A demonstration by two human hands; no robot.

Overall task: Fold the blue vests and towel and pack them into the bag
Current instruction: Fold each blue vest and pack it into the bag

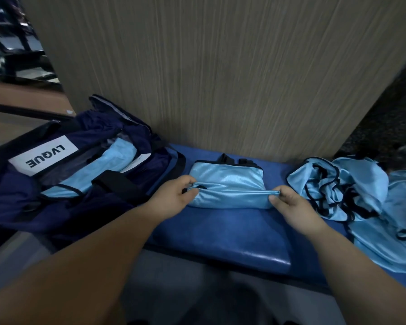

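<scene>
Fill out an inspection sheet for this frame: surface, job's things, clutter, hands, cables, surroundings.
Surface: blue padded bench.
Job's things: partly folded light-blue vest mid-bench; open navy bag at left with a folded vest inside; heap of unfolded vests at right.
Clutter: nothing seen.
Grippers: left hand pinches the light-blue vest's left end; right hand pinches its right end.
Cables: nothing seen.
Surroundings: wood-grain panel behind the bench.

Blue padded bench (pixel 220 240), beige wood-grain panel (pixel 197 73) behind, dim room, dark frames (pixel 14 43) far left
</scene>
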